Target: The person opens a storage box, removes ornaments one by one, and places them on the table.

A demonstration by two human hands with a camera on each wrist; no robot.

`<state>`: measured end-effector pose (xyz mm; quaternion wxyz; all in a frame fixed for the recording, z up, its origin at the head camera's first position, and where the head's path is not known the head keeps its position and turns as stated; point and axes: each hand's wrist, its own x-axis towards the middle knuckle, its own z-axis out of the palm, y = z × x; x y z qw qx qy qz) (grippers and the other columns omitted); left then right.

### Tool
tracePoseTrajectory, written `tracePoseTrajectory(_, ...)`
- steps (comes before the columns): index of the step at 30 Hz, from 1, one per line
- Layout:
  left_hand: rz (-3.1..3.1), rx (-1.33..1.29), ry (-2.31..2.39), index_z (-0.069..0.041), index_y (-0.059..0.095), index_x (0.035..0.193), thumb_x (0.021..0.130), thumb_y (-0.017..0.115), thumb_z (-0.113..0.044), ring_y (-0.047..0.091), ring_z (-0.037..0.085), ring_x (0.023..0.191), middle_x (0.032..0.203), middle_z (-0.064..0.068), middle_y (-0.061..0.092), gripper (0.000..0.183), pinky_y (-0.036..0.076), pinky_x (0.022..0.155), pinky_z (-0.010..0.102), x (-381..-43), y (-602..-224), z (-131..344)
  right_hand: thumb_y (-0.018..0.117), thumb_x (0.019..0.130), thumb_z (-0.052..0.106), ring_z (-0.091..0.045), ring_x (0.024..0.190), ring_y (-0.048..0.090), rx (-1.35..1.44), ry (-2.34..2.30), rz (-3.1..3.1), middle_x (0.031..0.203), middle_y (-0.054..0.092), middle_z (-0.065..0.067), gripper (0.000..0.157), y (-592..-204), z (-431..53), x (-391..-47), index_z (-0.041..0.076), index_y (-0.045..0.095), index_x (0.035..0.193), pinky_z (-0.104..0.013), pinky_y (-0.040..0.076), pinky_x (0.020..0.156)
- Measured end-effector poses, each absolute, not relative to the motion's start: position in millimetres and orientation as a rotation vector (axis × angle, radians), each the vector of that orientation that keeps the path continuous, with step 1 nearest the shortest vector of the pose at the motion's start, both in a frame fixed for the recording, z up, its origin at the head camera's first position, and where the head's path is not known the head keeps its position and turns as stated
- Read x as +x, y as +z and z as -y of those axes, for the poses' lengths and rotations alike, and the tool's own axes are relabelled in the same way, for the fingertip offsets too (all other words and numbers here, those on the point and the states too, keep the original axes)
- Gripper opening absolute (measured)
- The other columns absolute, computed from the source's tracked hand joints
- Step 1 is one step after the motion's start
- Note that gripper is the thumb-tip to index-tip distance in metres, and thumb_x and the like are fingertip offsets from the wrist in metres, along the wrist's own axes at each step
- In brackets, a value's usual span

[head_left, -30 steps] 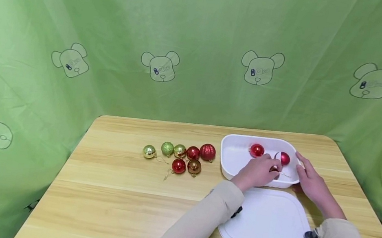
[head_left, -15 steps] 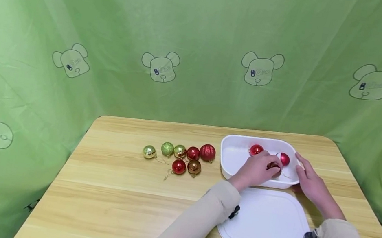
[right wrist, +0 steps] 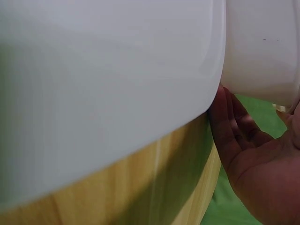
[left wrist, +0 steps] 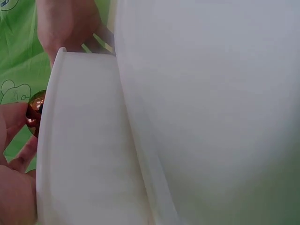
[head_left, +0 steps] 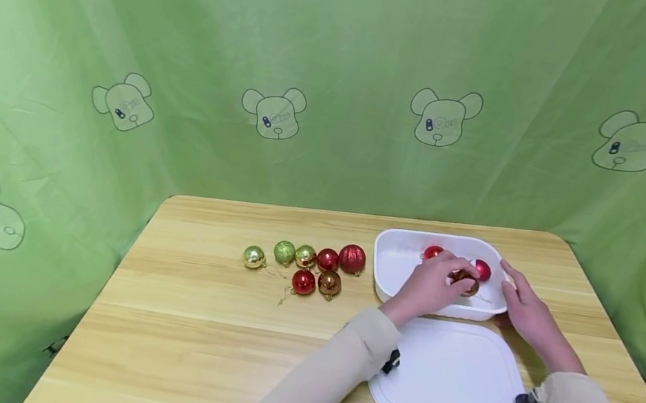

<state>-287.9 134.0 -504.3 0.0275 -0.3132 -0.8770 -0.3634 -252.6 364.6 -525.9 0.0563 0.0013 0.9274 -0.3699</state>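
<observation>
My left hand (head_left: pixel 428 285) reaches into a white plastic box (head_left: pixel 392 260) and pinches a shiny brown Christmas bauble (head_left: pixel 471 286). In the left wrist view, fingers and thumb meet that bauble (left wrist: pixel 33 124) behind the box wall (left wrist: pixel 89 131). At the box's right end, my right hand (head_left: pixel 529 319) grips the rim and side; the right wrist view shows its fingers (right wrist: pixel 225 122) against the box's outside. Inside the box, a red bauble (head_left: pixel 433 252) lies partly hidden behind the left hand, and a pink-and-white bauble (head_left: pixel 481 270) lies at the right.
A white lid (head_left: pixel 453 381) lies flat on the wooden table (head_left: pixel 182 347) in front of the box, under both forearms. Left of the box sits a group of several baubles: green, gold, red (head_left: pixel 303 282) and brown (head_left: pixel 329 283). A green curtain (head_left: pixel 327 174) surrounds the table.
The brown bauble, mostly hidden under the left hand before, now shows more clearly between its fingers. The left hand has drawn slightly left. The right hand stays on the box.
</observation>
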Motion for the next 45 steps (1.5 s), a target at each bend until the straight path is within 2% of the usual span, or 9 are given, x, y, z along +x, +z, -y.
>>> tracePoseTrajectory(4,2.676,-0.977,-1.164,-0.027,0.073,0.123,0.104,0.065,-0.030,0.059,-0.001,0.098,0.115,-0.007,0.065,0.021,0.042,0.083,0.004,-288,-502,-123,0.021,0.113,0.044,-0.057,0.109,0.062,0.000,-1.113,-2.799,0.152,0.030,-0.047,0.061,-526,-365,-255,0.024,-0.001,0.167,-0.080,0.037,0.099)
tracePoseTrajectory(12,2.648,-0.971,-1.267,-0.026,0.073,0.122,0.104,0.065,-0.029,0.061,-0.002,0.101,0.118,-0.008,0.061,0.020,0.046,0.085,0.006,-288,-492,-101,0.021,0.113,0.045,-0.060,0.112,0.059,0.003,-1.113,-2.802,0.151,0.031,-0.047,0.062,-525,-365,-258,0.024,0.000,0.167,-0.082,0.034,0.100)
tracePoseTrajectory(17,2.611,-0.979,-1.326,-0.023,0.072,0.122,0.104,0.065,-0.027,0.062,-0.001,0.104,0.123,-0.006,0.063,0.020,0.050,0.089,0.011,-284,-484,-85,0.021,0.113,0.047,-0.055,0.104,0.065,0.009,-1.120,-2.804,0.149,0.034,-0.048,0.062,-527,-366,-260,0.025,0.000,0.167,-0.081,0.034,0.100)
tracePoseTrajectory(21,2.601,-0.965,-1.383,-0.024,0.072,0.123,0.104,0.065,-0.028,0.062,0.001,0.105,0.125,-0.005,0.064,0.021,0.052,0.087,0.013,-280,-479,-71,0.021,0.113,0.046,-0.034,0.085,0.071,0.013,-1.132,-2.799,0.143,0.042,-0.047,0.062,-528,-366,-260,0.025,0.000,0.167,-0.077,0.039,0.096)
tracePoseTrajectory(24,2.611,-0.948,-1.425,-0.026,0.072,0.124,0.104,0.065,-0.028,0.062,0.002,0.105,0.126,-0.005,0.064,0.022,0.052,0.083,0.011,-279,-477,-60,0.021,0.113,0.045,-0.027,0.080,0.071,0.010,-1.143,-2.792,0.140,0.045,-0.046,0.062,-527,-365,-260,0.024,0.000,0.167,-0.074,0.043,0.094)
tracePoseTrajectory(30,2.629,-0.947,-1.409,-0.025,0.072,0.125,0.104,0.064,-0.028,0.063,0.004,0.107,0.124,-0.005,0.063,0.022,0.053,0.086,0.011,-278,-476,-41,0.020,0.113,0.045,-0.028,0.082,0.071,0.017,-1.129,-2.786,0.142,0.043,-0.047,0.062,-525,-368,-257,0.024,-0.002,0.167,-0.076,0.041,0.095)
tracePoseTrajectory(35,2.644,-0.913,-1.415,-0.022,0.072,0.123,0.104,0.065,-0.026,0.063,0.005,0.107,0.123,-0.003,0.064,0.021,0.054,0.087,0.010,-276,-476,-25,0.020,0.113,0.044,-0.024,0.079,0.070,0.026,-1.124,-2.775,0.140,0.045,-0.047,0.062,-527,-371,-255,0.024,-0.003,0.167,-0.070,0.047,0.091)
tracePoseTrajectory(38,2.633,-0.869,-1.459,-0.022,0.072,0.121,0.103,0.065,-0.024,0.063,0.006,0.107,0.123,-0.003,0.064,0.019,0.055,0.086,0.012,-276,-478,-12,0.020,0.113,0.046,-0.023,0.079,0.069,0.026,-1.131,-2.772,0.141,0.044,-0.046,0.062,-528,-370,-256,0.026,-0.003,0.167,-0.070,0.046,0.092)
tracePoseTrajectory(45,2.613,-0.802,-1.466,-0.025,0.073,0.119,0.102,0.067,-0.026,0.063,0.008,0.106,0.121,-0.003,0.064,0.019,0.056,0.088,0.017,-272,-484,20,0.020,0.112,0.047,-0.032,0.086,0.069,0.024,-1.124,-2.768,0.146,0.036,-0.048,0.062,-527,-367,-256,0.026,-0.003,0.166,-0.074,0.043,0.093)
